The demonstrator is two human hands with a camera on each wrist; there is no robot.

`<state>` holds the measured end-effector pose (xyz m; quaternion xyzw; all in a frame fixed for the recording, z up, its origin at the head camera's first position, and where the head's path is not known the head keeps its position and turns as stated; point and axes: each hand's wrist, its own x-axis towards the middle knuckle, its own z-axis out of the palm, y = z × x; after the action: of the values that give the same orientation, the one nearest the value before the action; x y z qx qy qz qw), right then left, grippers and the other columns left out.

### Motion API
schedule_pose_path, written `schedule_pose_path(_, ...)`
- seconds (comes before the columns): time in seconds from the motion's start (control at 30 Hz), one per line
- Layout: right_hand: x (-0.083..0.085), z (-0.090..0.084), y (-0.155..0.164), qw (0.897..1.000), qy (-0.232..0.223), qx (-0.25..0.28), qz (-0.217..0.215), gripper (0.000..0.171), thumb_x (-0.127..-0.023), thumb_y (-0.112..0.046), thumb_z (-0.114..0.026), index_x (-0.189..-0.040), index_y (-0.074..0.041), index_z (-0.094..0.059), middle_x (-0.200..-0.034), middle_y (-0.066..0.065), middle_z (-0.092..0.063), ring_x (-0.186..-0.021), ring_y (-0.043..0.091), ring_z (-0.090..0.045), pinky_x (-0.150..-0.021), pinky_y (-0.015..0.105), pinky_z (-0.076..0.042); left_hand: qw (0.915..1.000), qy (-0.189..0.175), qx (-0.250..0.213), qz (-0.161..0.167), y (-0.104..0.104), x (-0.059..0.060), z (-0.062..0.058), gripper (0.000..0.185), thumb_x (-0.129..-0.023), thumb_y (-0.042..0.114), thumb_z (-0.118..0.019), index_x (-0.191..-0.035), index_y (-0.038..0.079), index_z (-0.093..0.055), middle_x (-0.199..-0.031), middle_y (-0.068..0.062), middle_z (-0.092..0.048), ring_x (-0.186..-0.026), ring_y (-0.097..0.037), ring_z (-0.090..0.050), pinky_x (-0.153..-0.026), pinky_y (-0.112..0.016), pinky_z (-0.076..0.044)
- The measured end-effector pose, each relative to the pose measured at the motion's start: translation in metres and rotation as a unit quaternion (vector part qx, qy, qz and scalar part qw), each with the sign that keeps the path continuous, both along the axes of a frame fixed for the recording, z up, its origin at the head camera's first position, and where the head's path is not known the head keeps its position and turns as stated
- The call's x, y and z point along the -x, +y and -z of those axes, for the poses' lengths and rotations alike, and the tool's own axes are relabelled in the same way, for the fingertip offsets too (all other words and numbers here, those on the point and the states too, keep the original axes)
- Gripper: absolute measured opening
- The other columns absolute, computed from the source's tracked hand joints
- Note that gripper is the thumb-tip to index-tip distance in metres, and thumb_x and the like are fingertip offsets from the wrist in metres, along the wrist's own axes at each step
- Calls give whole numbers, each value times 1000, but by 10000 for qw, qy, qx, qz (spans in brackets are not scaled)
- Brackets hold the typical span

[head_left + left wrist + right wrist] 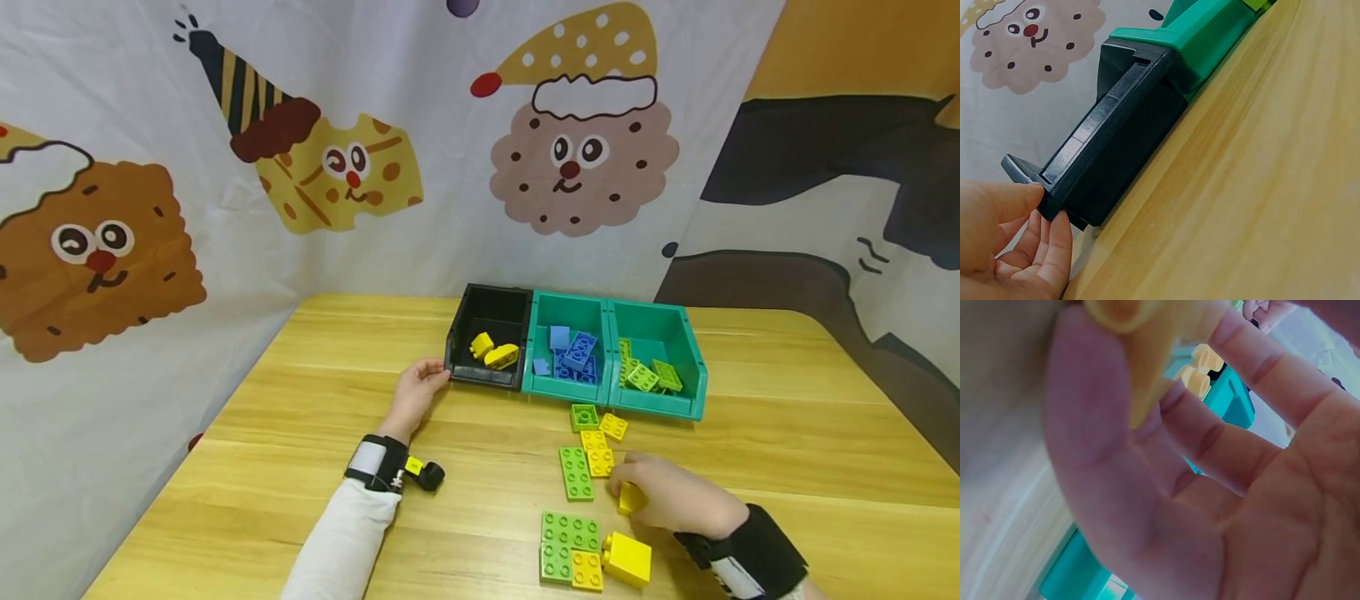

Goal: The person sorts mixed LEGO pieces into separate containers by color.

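My left hand [412, 398] pinches the front left corner of a black bin [483, 376]. In the left wrist view the thumb lies over the corner of the rim and a fingertip is below it. Over the table on the right, my right hand [681, 497] holds a yellow toy building brick [632, 499] between thumb and fingers. The right wrist view shows this yellow brick [1150, 369] close up, partly cut off by the frame's top. Two yellow pieces, a studded brick [482, 345] and a rounded one [502, 357], lie in the black bin.
A teal bin [564, 388] holds blue bricks; another teal bin [660, 405] holds green ones. Green [577, 473] and yellow bricks [599, 462] lie in front of the bins. Nearer are a green brick [570, 529] and a larger yellow brick [627, 559]. A printed cloth hangs behind the wooden table.
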<state>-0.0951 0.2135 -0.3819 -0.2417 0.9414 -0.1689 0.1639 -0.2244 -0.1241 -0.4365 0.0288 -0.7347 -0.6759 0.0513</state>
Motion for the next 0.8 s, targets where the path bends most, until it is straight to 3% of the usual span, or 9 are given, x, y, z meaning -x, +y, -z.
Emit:
schedule_pose_path(0.17,1,-1,2,9999,-88,63,-13,29,-68,-3,-77,-92,-15,-67,-99,0,-60,-83,16,-50,-81,43,-52,10000,6,55,-13,0,0,0,22,-90,1,-60,-111,-7,-61,-102,-13,-62,-85,-8,-55,-75,-17,-46)
schedule_pose_path(0.33,3,-3,7,9996,49,206,-201,26,-70,-8,-77,-90,-18,-65,-94,-3,-56,-78,13,-46,-71,31,-48,10000,62,7,15,0,0,0,24,-89,1,-61,-112,-8,-60,-102,-14,-62,-83,-6,-54,-72,-14,-45)
schedule_pose_path(0.47,4,-6,9,9993,129,226,-250,25,-72,-10,-78,-90,-21,-64,-91,-5,-54,-77,11,-46,-69,28,-46,10000,27,-32,80,0,-2,-5,25,-89,0,-61,-112,-10,-59,-102,-14,-62,-82,-5,-53,-72,-14,-45)
schedule_pose_path(0.6,5,-7,9,9995,92,196,-209,25,-73,-11,-78,-90,-23,-64,-96,-5,-56,-80,12,-47,-73,32,-50,9999,-1,-37,130,2,-11,-18,25,-89,-2,-59,-112,-12,-58,-101,-16,-61,-82,-5,-53,-72,-15,-46)
schedule_pose_path(0.7,5,-8,10,9993,154,227,-270,25,-73,-11,-78,-90,-24,-64,-98,-5,-57,-81,11,-48,-75,34,-51,9999,-19,-43,143,1,-12,-20,25,-89,-3,-59,-112,-13,-58,-101,-17,-61,-81,-5,-53,-72,-15,-46)
schedule_pose_path(0.8,6,-8,12,9984,256,299,-394,25,-74,-10,-77,-90,-24,-64,-99,-5,-58,-82,10,-49,-76,34,-52,9999,-37,-53,130,0,-5,-11,25,-89,-1,-60,-113,-11,-59,-102,-16,-61,-82,-6,-53,-72,-15,-46)
